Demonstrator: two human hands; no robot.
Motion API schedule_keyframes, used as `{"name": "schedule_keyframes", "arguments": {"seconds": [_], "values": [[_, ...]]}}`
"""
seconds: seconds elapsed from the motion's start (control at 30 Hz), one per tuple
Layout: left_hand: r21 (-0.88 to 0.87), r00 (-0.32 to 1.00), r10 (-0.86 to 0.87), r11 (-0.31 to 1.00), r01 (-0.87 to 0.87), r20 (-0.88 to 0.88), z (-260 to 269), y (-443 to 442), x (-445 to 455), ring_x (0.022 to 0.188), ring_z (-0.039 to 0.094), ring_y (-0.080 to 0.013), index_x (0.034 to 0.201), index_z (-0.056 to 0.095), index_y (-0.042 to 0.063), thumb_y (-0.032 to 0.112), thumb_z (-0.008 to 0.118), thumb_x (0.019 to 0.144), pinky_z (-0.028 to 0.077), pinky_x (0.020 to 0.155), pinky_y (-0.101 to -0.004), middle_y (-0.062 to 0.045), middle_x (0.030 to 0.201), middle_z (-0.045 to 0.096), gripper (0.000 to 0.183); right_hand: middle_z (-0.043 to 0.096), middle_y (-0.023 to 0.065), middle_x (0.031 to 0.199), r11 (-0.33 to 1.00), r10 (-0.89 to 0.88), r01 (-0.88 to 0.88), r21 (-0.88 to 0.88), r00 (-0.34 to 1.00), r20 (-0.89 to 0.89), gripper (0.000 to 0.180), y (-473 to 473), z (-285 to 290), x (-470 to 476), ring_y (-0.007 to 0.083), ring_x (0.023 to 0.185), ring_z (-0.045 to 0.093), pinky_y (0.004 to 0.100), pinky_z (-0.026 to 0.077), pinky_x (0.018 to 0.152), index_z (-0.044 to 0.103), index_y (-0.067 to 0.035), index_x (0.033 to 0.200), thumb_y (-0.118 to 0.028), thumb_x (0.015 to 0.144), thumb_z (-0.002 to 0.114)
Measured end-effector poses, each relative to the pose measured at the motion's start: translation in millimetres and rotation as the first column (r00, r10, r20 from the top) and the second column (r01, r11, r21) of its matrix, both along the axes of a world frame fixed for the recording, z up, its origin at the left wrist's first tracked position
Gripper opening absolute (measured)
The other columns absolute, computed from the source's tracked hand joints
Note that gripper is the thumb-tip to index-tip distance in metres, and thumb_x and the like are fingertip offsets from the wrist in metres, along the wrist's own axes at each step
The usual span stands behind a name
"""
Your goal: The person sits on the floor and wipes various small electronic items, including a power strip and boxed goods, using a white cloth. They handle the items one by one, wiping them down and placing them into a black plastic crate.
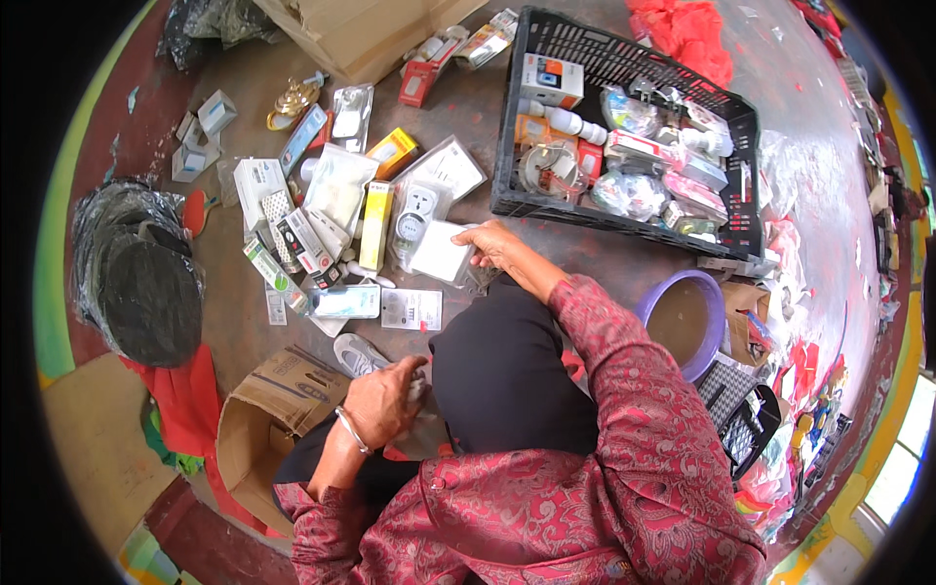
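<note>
My right hand (491, 243) grips the corner of a flat white square item in clear plastic wrap (441, 251). Just beyond it lies a packaged socket with a round dial (415, 216). Over my lap, near a grey shoe (357, 354), is my left hand (382, 402), a metal bangle on its wrist. Its fingers are curled against something pale, partly hidden, and I cannot tell whether it is held. Left of the socket are a yellow carton (376, 227), a white box (257, 191), a green-and-white box (273, 273) and a blue-backed package (345, 301).
A black plastic crate (629, 227) of mixed packages stands at the upper right, above a purple-rimmed bucket (646, 301). An opened cardboard box (281, 395) sits beside my left arm. A round black plastic-wrapped bundle (150, 292) is at the left; a large carton (365, 29) is at the top.
</note>
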State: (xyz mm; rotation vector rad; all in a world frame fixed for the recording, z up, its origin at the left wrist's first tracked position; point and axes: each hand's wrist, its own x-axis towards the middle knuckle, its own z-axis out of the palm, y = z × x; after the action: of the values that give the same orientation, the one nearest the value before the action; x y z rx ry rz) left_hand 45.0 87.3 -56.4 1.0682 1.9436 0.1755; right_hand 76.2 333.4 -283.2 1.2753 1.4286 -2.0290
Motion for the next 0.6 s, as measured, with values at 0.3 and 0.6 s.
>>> {"name": "schedule_keyframes", "arguments": {"seconds": [0.3, 0.6], "values": [[0.329, 0.971, 0.241, 0.917, -0.227, -0.002, 25, -1, -17, 0.079, 0.06, -0.0347, 0.114, 0.052, 0.008, 0.014, 0.056, 0.078, 0.046, 0.073, -0.0392, -0.019, 0.083, 0.062, 0.037, 0.061, 0.0115, 0.088, -0.117, 0.379, 0.768, 0.629, 0.62, -0.686, 0.031, 52, 265, 30, 0.0267, 0.083, 0.059, 0.0373, 0.048, 0.068, 0.054, 0.0, 0.089, 0.003, 0.063, 0.071], [0.502, 0.661, 0.307, 0.459, -0.733, 0.685, 34, 10, -25, 0.08, 0.055, -0.014, 0.142, 0.016, 0.012, -0.006, 0.041, 0.074, 0.045, 0.071, -0.0247, -0.013, 0.099, 0.059, 0.075, 0.057, 0.0151, 0.104, -0.615, 0.664, 0.773, 0.153, 0.613, -0.427, 0.031, 7, 430, 84, 0.0273, 0.09, 0.057, 0.033, 0.05, 0.074, 0.058, 0.0, 0.1, -0.004, 0.072, 0.069]]}}
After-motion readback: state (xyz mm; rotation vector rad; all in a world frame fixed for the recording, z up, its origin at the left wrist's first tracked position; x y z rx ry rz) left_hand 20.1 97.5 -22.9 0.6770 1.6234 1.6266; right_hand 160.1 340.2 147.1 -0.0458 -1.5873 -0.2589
